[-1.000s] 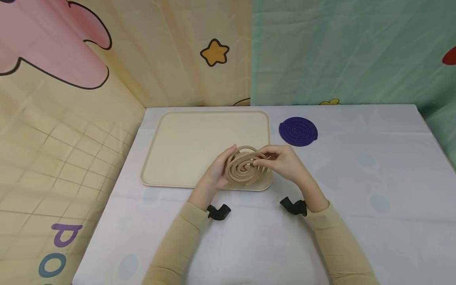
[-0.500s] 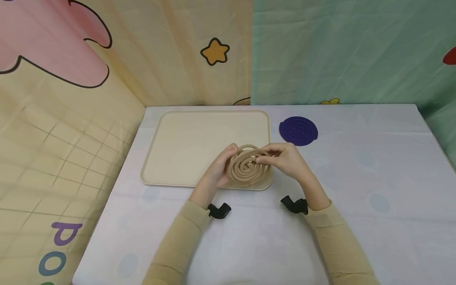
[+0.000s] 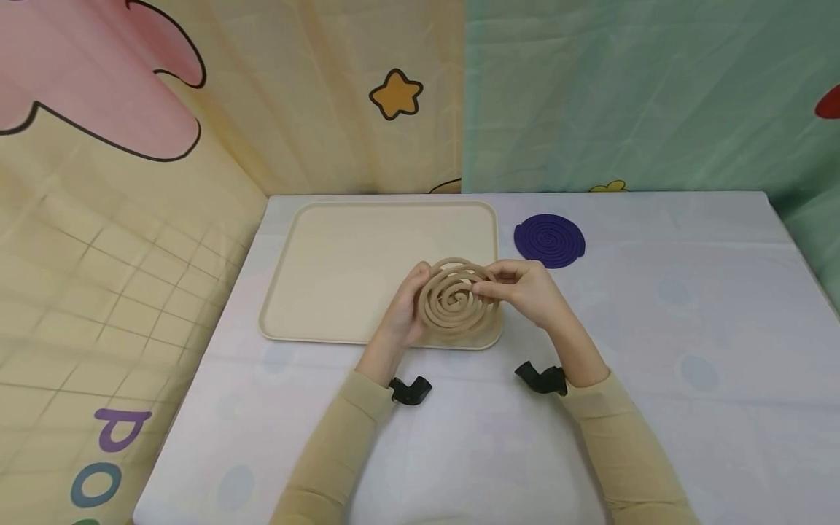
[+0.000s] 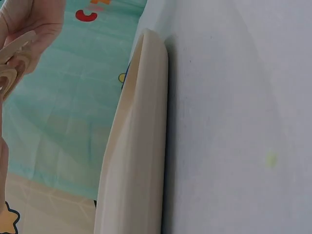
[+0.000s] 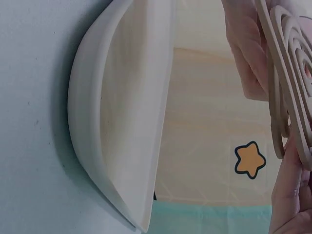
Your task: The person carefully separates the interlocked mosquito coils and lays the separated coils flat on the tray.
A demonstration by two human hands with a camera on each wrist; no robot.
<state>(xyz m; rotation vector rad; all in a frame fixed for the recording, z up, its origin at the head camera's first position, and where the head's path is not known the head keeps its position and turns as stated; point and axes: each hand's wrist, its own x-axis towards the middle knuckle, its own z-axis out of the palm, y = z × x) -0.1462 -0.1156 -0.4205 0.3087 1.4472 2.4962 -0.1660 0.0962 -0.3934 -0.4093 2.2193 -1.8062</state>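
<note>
Both hands hold a tan spiral coil (image 3: pixel 453 315) above the near right corner of a cream tray (image 3: pixel 354 273). Its left edge is gripped by my left hand (image 3: pixel 402 313), thumb along the rim. My right hand (image 3: pixel 530 293) pinches the right side between thumb and fingers. The rings stand partly apart, with gaps between them. In the right wrist view the coil (image 5: pixel 285 78) appears nearly edge-on as separate strips, my left hand (image 5: pixel 246 51) above and my right hand (image 5: pixel 292 195) below. The left wrist view catches only a bit of the coil (image 4: pixel 14 63).
A dark purple spiral mat (image 3: pixel 550 240) lies flat on the white-covered table (image 3: pixel 689 306), right of the tray. Printed curtains (image 3: pixel 315 95) hang behind and at the left. Each wrist bears a black camera mount (image 3: pixel 411 391).
The coil has risen slightly and turned, so its upper ring stands further from the rest. Both hands have moved up a little, still holding it. The tray and purple mat have stayed put.
</note>
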